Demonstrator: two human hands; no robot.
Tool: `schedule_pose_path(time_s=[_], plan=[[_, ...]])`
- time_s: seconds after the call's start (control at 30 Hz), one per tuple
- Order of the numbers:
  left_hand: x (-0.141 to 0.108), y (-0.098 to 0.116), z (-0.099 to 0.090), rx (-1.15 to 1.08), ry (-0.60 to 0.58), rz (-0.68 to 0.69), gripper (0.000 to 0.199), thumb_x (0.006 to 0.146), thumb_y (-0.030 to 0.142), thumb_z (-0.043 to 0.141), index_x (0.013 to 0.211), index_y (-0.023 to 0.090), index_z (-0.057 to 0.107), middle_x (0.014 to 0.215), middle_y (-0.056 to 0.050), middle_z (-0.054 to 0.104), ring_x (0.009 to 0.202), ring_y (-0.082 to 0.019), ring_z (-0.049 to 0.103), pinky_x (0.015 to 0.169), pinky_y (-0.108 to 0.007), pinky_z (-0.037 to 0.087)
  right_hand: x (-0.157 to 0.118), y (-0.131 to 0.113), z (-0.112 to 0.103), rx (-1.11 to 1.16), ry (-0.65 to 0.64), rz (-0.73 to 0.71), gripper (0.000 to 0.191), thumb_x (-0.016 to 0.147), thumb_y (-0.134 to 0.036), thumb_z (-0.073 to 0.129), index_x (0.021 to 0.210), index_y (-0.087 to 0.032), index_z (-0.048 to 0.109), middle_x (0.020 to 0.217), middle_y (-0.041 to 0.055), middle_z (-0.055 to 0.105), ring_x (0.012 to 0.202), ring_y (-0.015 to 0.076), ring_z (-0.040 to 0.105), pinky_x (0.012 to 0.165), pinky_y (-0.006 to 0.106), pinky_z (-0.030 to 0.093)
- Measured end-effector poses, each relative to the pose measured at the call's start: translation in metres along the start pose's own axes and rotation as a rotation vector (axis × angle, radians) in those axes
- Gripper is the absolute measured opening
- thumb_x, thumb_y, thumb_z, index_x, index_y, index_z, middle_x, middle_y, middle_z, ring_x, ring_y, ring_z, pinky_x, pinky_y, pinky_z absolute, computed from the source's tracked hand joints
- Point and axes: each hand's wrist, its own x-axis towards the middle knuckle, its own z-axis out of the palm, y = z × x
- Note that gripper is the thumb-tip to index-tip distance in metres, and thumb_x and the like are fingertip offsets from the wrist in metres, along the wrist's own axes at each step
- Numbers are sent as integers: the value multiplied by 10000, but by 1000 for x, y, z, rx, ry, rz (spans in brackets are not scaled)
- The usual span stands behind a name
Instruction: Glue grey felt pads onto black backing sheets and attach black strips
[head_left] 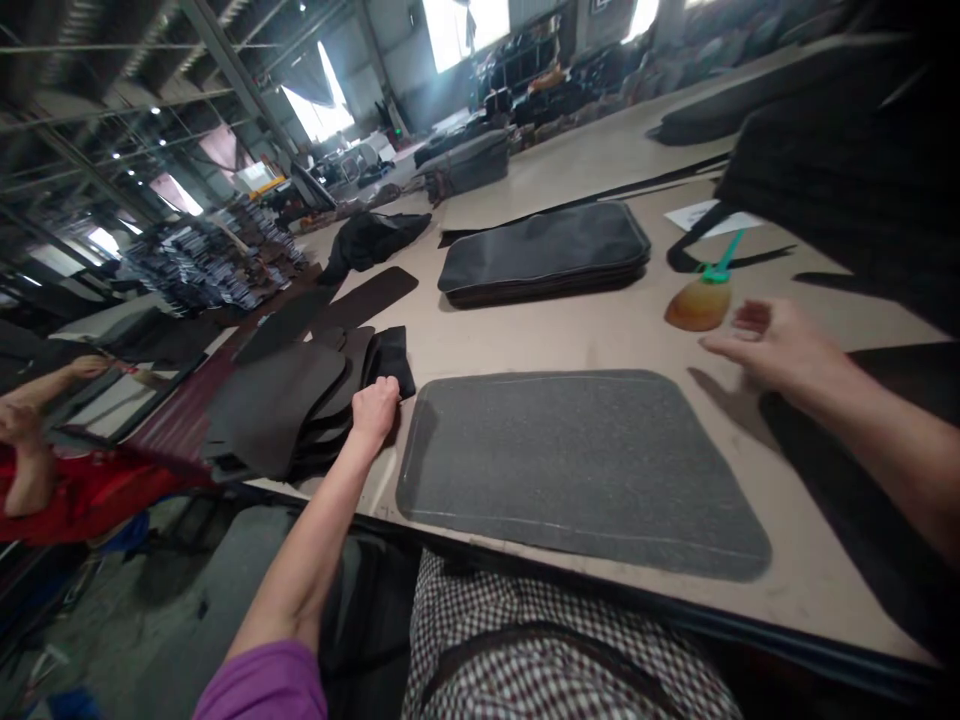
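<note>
My left hand is curled over the edge of a pile of dark cut panels, possibly leather or fabric, gripping a black piece. My right hand hangs open above the tan worktable, fingers apart, touching nothing. Nearest to it stands an amber squeeze bottle with a green nozzle. Between my hands lies a flat grey felt-like panel with pale lines along its long edges. Beyond it rests a black padded stack.
A person's arms and red garment are at the table's near left. Dark stacks fill the right side. A black fabric heap, white paper and stacked materials lie beyond.
</note>
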Motion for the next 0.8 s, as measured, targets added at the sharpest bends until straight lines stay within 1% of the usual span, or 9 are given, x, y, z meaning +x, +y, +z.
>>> schedule_pose_path(time_s=[0.07, 0.17, 0.27, 0.37, 0.5, 0.6, 0.67, 0.73, 0.8], plan=[[2, 1, -7, -19, 14, -18, 238, 1022, 335, 482, 1108, 152, 607, 1095, -189, 679, 1009, -323, 702, 789, -371, 517, -24, -13, -8, 65, -98, -14, 779, 643, -250, 869, 1346, -138, 553, 1297, 264, 611, 1071, 283, 655, 888, 388, 524], [9, 4, -19, -44, 37, -38, 321, 978, 437, 583, 1115, 147, 601, 1088, -194, 692, 1005, -350, 702, 799, -388, 521, -54, -27, -15, 95, -195, -104, 697, 697, -325, 825, 1321, -186, 548, 1265, 209, 639, 1089, 297, 650, 999, 440, 509], [20, 3, -38, -62, 65, -44, 359, 942, 429, 651, 1159, 148, 595, 1103, -188, 693, 1023, -337, 695, 827, -382, 520, -78, -40, -16, 67, -235, -244, 617, 790, -394, 768, 1331, -204, 541, 1286, 192, 632, 1149, 319, 634, 1071, 485, 479], [33, -4, -71, -67, 140, -49, 266, 973, 303, 604, 1181, 139, 600, 1164, -179, 665, 1042, -297, 677, 853, -369, 514, -100, -58, -14, 37, -262, -373, 553, 868, -410, 708, 1354, -210, 536, 1327, 180, 610, 1172, 320, 632, 1082, 492, 482], [39, -8, -134, -67, 332, 7, 287, 1052, 255, 409, 1182, 89, 604, 1216, -163, 612, 1175, -288, 562, 916, -400, 488, -129, -90, -9, -30, -258, -544, 450, 947, -363, 613, 1359, -201, 538, 1306, 153, 606, 1132, 299, 643, 1045, 499, 511], [27, 12, -175, -85, 488, 136, 299, 1053, 292, 421, 1178, 107, 621, 1207, -127, 601, 1268, -298, 445, 1026, -465, 420, -150, -115, -9, -66, -173, -747, 436, 978, -303, 562, 1397, -189, 516, 1338, 152, 586, 1190, 302, 615, 1047, 511, 514], [7, 38, -190, -97, 553, 304, 251, 1035, 314, 472, 1116, 160, 653, 1141, -91, 618, 1215, -274, 471, 1019, -444, 412, -163, -130, -11, -86, -100, -868, 472, 989, -257, 550, 1447, -175, 472, 1436, 175, 520, 1337, 317, 520, 1123, 530, 459], [-22, 68, -195, -129, 520, 570, 212, 1035, 312, 478, 1054, 199, 657, 1055, -56, 629, 1020, -212, 558, 853, -348, 456, -176, -141, -15, -128, -45, -942, 547, 985, -251, 582, 1497, -158, 415, 1544, 201, 417, 1470, 337, 369, 1198, 569, 364], [-57, 94, -193, -217, 376, 832, 187, 1047, 292, 456, 1052, 219, 628, 989, -25, 631, 799, -151, 569, 637, -274, 407, -191, -146, -19, -174, -62, -970, 650, 968, -279, 635, 1541, -153, 354, 1611, 208, 331, 1530, 356, 251, 1226, 609, 299]])
